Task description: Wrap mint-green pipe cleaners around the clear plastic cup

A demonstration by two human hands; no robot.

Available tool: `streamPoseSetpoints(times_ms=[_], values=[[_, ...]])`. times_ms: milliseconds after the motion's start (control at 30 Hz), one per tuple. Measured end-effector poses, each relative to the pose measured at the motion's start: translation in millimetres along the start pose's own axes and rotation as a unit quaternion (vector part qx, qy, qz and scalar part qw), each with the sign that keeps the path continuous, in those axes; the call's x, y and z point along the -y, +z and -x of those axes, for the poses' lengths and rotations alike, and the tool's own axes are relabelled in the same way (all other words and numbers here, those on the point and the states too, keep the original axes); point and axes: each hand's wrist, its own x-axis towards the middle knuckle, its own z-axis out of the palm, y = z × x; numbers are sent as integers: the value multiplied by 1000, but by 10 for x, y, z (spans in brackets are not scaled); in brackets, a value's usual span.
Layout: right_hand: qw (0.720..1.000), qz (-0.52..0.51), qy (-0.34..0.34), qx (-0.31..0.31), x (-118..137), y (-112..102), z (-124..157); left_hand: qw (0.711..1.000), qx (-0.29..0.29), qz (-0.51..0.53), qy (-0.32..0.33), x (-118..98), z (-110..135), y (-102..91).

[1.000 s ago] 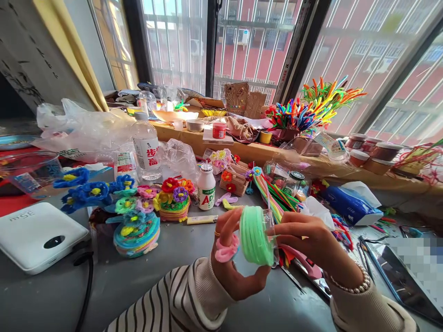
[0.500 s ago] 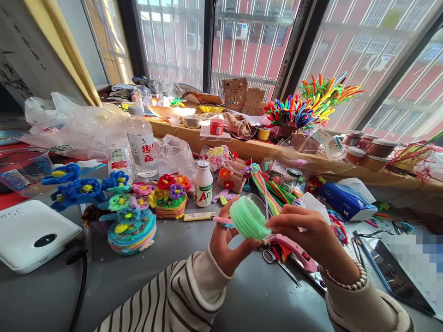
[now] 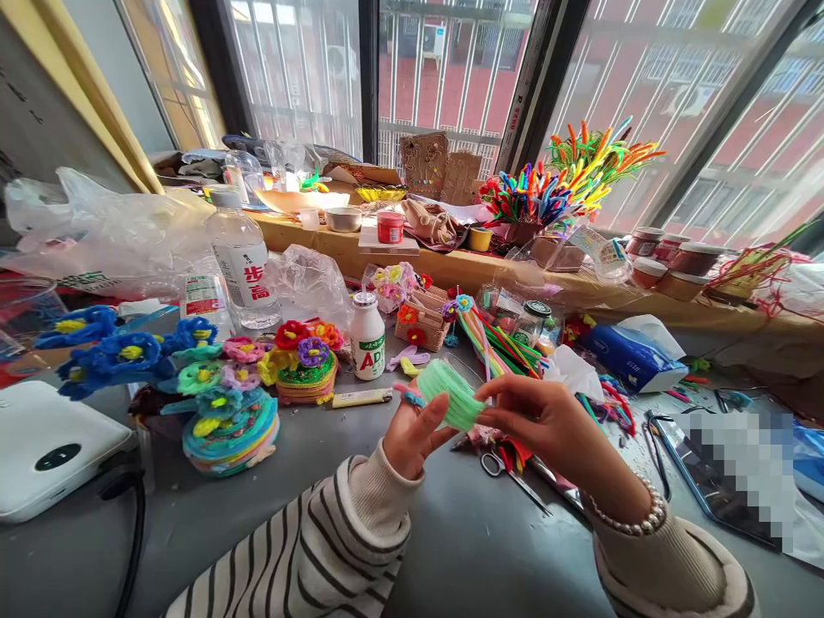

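Observation:
Both my hands hold a coil of light green pipe cleaner (image 3: 451, 393) wound round a clear cup, just above the grey table (image 3: 463, 549). My left hand (image 3: 412, 433) grips its near side with fingers curled, a pink pipe-cleaner ring on one finger. My right hand (image 3: 541, 421) pinches the coil's right edge with thumb and fingers. A striped sleeve covers my left arm; a bead bracelet (image 3: 627, 519) sits on my right wrist.
Pipe-cleaner flower coils (image 3: 225, 412) lie at left beside a white device (image 3: 45, 446). A small white bottle (image 3: 366, 336), a water bottle (image 3: 241, 257), scissors (image 3: 508, 476), loose pipe cleaners (image 3: 502, 343), a tissue pack (image 3: 634, 356) and a phone (image 3: 708, 481) surround my hands. The windowsill holds jars and pipe-cleaner bunches (image 3: 566, 184).
My hands have carried the green coil up and away from me and tilted it; the view has shifted, so the table's things sit further left.

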Motion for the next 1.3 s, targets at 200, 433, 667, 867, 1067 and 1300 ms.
streamPoseSetpoints(times_ms=[200,433,667,867,1067,1300], values=[[1000,-2,6,0,25,25,-9,996,27,73,-39,-46,27,10],[999,40,3,-9,17,46,-7,993,37,96,-59,-59,17,-21],[1000,20,-18,5,19,71,-11,986,58,136,-79,-81,-28,-88],[998,-42,-22,-50,44,95,5,981,32,170,-83,-114,-51,-88],[990,-80,-15,-116,17,102,-9,981,5,181,-70,-84,-52,-62],[994,-82,15,-72,-18,110,-25,970,13,220,-99,-91,-56,-56]])
